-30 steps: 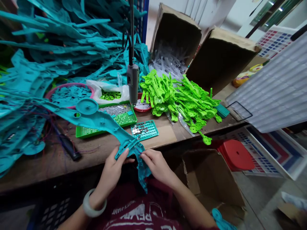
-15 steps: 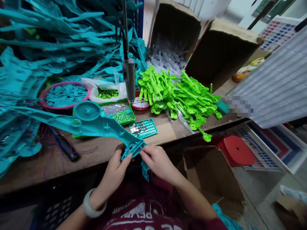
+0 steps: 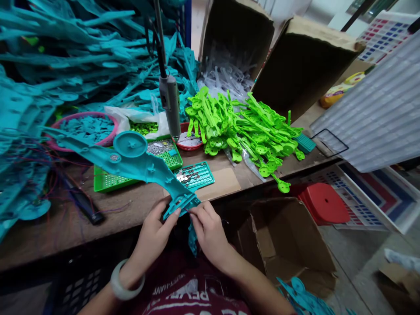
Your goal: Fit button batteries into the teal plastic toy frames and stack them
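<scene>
A long teal plastic part (image 3: 144,168), with a round cup and a hole along its body, slants up and left across the bench. My left hand (image 3: 155,229) is closed around its lower end, thumb on top. My right hand (image 3: 210,234) is pinched at the right edge of that end, its fingertips touching the part; what lies between them is too small to make out. A smaller teal plastic piece (image 3: 192,240) hangs just below, between my hands; its attachment is hidden.
A grey electric screwdriver (image 3: 169,105) hangs over the bench. Around it are a green tray (image 3: 98,181) with screws, a teal tray (image 3: 206,177) with small metal discs, a pink basin (image 3: 113,131), and a lime-green parts pile (image 3: 226,127). An open cardboard box (image 3: 292,245) stands at lower right.
My right hand has turned slightly and its fingertips have shifted down along the part's edge. The part's far end has swung a little. My left hand keeps its grip. The view has shifted slightly.
</scene>
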